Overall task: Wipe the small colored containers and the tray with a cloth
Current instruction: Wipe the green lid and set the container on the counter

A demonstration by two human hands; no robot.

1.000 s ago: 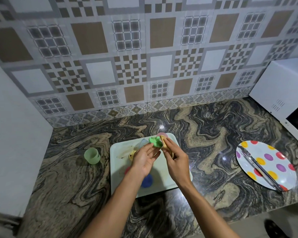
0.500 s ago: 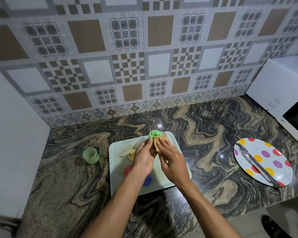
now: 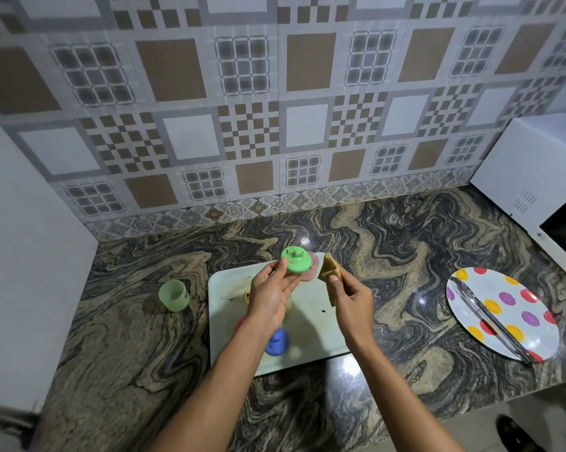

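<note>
Our left hand (image 3: 270,298) grips the green container (image 3: 296,260) above the tray (image 3: 311,331). Our right hand (image 3: 351,296) pinches the cloth (image 3: 330,272) just beside it, not touching.

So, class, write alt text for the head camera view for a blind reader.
A person's left hand holds a small green container above a pale tray, while the right hand pinches a tan cloth beside it. A blue container sits on the tray; a green cup and a spotted plate with tongs rest on the counter.
</note>
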